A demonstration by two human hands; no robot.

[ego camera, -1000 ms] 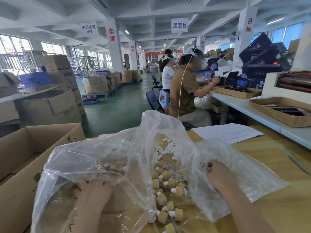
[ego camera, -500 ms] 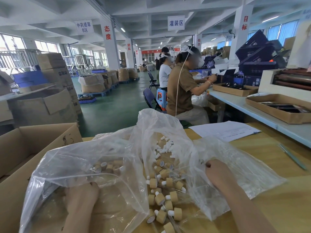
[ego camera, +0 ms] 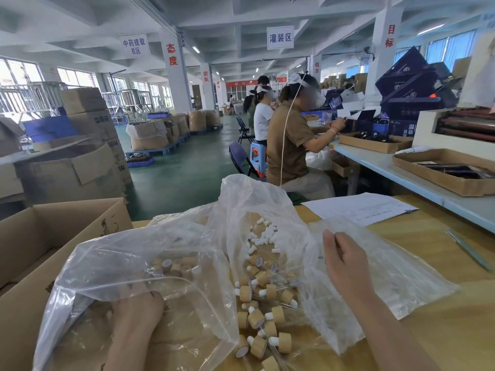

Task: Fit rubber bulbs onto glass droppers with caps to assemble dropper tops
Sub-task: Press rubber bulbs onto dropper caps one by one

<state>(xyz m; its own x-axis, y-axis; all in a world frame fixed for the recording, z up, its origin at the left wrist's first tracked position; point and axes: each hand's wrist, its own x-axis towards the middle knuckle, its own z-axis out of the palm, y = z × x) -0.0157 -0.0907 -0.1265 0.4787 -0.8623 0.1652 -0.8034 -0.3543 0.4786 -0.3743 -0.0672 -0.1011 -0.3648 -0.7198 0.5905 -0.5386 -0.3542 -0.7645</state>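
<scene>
A pile of dropper tops, tan caps with white rubber bulbs and glass tubes, lies between two clear plastic bags. Loose white bulbs sit farther back inside the crumpled plastic. More tan caps lie in the large left bag. My left hand is inside that bag with its fingers curled down; the plastic hides what it holds. My right hand rests on the right bag, its curled fingers pinching the plastic near its edge.
An open cardboard box stands at my left against the wooden table. A printed sheet and a thin green tool lie at the right. People sit working at a pale bench ahead.
My left hand has drawn back toward me inside the bag. My right hand has lifted a little on the right bag, and its fingers now show.
</scene>
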